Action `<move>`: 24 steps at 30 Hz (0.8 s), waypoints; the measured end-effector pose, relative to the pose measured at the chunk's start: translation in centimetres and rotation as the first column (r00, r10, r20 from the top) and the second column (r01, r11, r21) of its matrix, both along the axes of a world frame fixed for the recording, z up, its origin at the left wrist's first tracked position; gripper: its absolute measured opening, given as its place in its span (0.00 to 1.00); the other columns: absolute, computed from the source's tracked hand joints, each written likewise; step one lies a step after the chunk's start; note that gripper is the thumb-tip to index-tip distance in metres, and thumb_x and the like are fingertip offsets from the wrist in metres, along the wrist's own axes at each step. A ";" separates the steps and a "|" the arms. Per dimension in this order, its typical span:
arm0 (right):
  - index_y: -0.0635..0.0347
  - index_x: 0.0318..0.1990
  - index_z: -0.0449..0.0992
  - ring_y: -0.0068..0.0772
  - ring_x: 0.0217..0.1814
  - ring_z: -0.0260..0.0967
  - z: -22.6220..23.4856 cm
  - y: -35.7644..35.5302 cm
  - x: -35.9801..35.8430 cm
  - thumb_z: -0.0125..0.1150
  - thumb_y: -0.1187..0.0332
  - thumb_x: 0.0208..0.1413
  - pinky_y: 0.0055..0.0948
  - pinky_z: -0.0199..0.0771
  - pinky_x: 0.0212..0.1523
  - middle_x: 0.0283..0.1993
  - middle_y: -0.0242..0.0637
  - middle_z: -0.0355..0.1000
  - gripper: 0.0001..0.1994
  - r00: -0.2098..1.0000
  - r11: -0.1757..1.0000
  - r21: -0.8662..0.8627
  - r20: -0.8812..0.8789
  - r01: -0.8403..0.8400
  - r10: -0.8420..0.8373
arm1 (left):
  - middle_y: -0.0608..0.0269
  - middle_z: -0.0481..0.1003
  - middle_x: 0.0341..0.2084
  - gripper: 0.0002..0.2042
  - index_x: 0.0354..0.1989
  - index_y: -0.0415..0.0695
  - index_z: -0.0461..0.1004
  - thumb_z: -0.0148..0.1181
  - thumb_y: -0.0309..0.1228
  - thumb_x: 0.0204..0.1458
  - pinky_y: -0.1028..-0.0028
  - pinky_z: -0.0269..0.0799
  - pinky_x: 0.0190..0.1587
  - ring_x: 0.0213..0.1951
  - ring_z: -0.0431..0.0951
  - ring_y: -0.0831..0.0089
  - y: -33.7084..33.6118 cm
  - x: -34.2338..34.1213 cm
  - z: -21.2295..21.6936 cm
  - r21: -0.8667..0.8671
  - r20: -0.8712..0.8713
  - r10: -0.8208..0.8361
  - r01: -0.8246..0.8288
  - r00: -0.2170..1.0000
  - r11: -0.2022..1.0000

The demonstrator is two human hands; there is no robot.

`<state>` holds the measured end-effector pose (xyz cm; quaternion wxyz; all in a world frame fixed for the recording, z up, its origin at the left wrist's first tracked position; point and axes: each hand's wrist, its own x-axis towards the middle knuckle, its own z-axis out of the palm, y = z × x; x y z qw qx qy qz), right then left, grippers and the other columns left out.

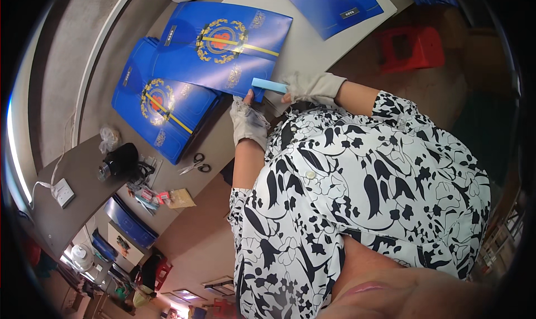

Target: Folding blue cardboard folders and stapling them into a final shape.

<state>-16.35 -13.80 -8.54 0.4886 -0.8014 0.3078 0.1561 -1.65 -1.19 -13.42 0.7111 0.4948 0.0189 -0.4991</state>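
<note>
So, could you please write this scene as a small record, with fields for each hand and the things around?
left hand: in whitish glove, at near corner of upper blue cover; grip unclear
right hand: in whitish glove, holding light blue bar at that corner
lower covers: blue, partly under the upper one
scissors: lying left of the left hand
red stool: beyond the right hand
</note>
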 end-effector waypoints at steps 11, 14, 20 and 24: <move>0.67 0.43 0.69 0.28 0.29 0.70 -5.9 -2.8 -7.7 0.61 0.64 0.44 0.27 0.71 0.27 0.30 0.38 0.71 0.20 0.976 0.867 0.463 0.009 0.187 -0.216 | 0.42 0.68 0.46 0.29 0.57 0.30 0.56 0.54 0.38 0.52 0.69 0.66 0.45 0.43 0.71 0.58 -2.7 16.0 7.5 0.287 0.932 -0.355 -0.444 -0.075 0.849; 0.67 0.38 0.72 0.29 0.27 0.71 -4.4 -2.7 -8.3 0.63 0.66 0.42 0.26 0.70 0.28 0.26 0.39 0.72 0.16 0.887 0.658 0.639 -0.085 0.398 -0.454 | 0.39 0.67 0.47 0.30 0.56 0.32 0.57 0.51 0.43 0.52 0.66 0.62 0.52 0.47 0.69 0.49 -6.4 19.7 8.2 0.437 0.859 -0.325 -0.234 0.396 0.869; 0.68 0.41 0.70 0.33 0.30 0.72 -5.0 -2.3 -9.0 0.61 0.64 0.42 0.30 0.73 0.32 0.29 0.41 0.72 0.20 0.801 0.527 0.710 -0.089 0.468 -0.592 | 0.34 0.68 0.43 0.31 0.52 0.32 0.62 0.43 0.51 0.53 0.59 0.64 0.49 0.48 0.68 0.44 -13.4 21.9 6.3 0.716 0.667 -0.743 -0.236 -0.048 0.658; 0.70 0.42 0.70 0.36 0.31 0.73 -8.0 -2.7 -10.5 0.59 0.69 0.43 0.33 0.74 0.33 0.30 0.44 0.72 0.18 0.791 0.531 0.699 -0.080 0.478 -0.607 | 0.44 0.71 0.42 0.29 0.55 0.37 0.60 0.48 0.49 0.52 0.65 0.66 0.46 0.47 0.71 0.52 -16.8 18.7 7.3 0.860 0.506 -0.861 -0.105 0.053 0.499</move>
